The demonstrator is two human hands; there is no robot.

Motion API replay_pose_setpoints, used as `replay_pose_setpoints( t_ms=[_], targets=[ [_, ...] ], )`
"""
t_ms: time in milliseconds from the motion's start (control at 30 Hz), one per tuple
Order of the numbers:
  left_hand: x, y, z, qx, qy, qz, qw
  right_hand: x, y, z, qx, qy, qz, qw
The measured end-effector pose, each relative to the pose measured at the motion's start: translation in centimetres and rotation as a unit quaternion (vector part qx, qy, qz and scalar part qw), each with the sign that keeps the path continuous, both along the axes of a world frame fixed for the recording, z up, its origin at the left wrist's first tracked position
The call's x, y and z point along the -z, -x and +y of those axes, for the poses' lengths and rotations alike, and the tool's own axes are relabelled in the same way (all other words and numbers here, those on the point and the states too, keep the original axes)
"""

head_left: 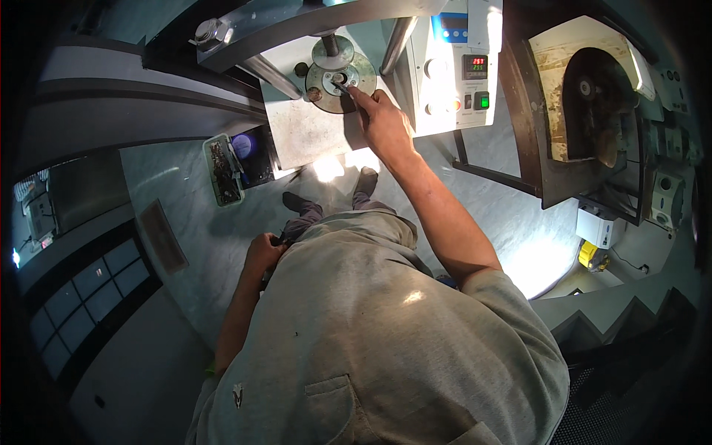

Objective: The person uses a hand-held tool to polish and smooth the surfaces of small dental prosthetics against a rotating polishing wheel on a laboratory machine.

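Observation:
My right hand reaches forward to the press, fingers pinched on a thin dark tool whose exact kind is too small to make out. The tool's tip meets the middle of a round metal die plate, at a small pale piece. Over the plate hangs the press's round ram on its shaft. A small copper-coloured disc lies at the plate's left edge. My left hand hangs low beside my left thigh with curled fingers, next to something dark that I cannot identify.
Metal posts flank the plate. On the right stands a control box with a lit display and switches. Beyond it is a worn machine with a dark round opening. A bin of scraps sits on the floor at left.

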State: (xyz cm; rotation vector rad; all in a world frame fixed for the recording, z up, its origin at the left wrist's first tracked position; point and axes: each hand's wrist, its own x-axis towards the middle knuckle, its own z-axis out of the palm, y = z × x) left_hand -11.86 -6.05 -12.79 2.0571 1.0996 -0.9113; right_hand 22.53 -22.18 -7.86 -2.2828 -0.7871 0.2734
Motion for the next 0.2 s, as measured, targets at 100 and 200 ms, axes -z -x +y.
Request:
replay_pose_setpoints(
  t_ms=[100, 200],
  targets=[
    [1.0, 0.5, 0.6, -0.021, 0.0, -0.03, 0.999, 1.6, -1.3, -0.5, 0.052, 0.009, -0.032, 0.998],
    [2.8, 1.7, 2.7, -0.184, 0.041, -0.116, 0.975, 0.0, -0.9, -0.9, -0.007, -0.02, 0.009, 1.0]
  ],
)
